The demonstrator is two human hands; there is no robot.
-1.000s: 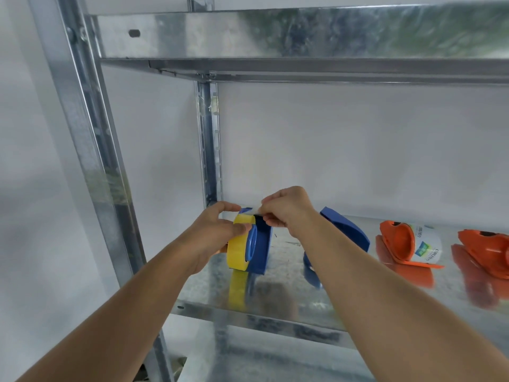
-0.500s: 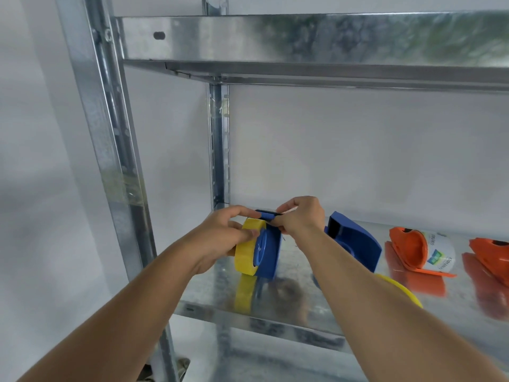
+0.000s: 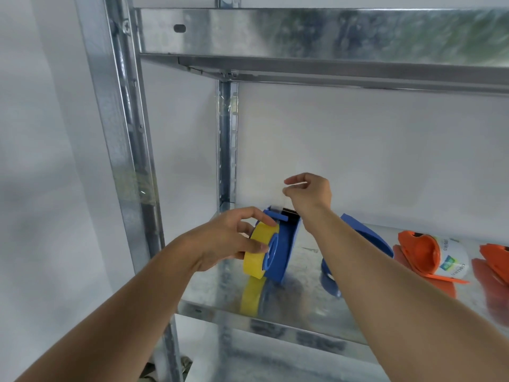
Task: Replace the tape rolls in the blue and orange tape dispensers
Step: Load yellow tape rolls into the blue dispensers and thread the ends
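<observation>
Yellow tape roll (image 3: 260,250) seated on the hub of the blue dispenser (image 3: 283,244), upright near the front left corner of the metal shelf (image 3: 303,307). Left hand (image 3: 228,241) wrapped around the roll, thumb at the lower rim and fingers over the top, steadying roll and dispenser together. Right hand (image 3: 309,191) now lifted clear above the cutter, where half a second ago it sat pinched right down at the dispenser's top edge. Thumb and forefinger closed on the end of a clear tape strip (image 3: 286,201), stretched taut from the toothed blade up to the fingertips. Strip faint against the white wall, so its exact width hard to judge.

Reads as the free end drawn out over the blade, meaning the new roll is threaded and feeding; blue dispenser probably close to done, pending a tear against the teeth and fitting of the second blue shell (image 3: 358,241) lying just to the right, behind the right forearm.

Further right, well apart: orange dispenser (image 3: 418,250) on its side with a white labelled roll (image 3: 451,257) in it, and another orange piece (image 3: 495,259) at the frame edge. Orange half of the job apparently not yet finished.
</observation>
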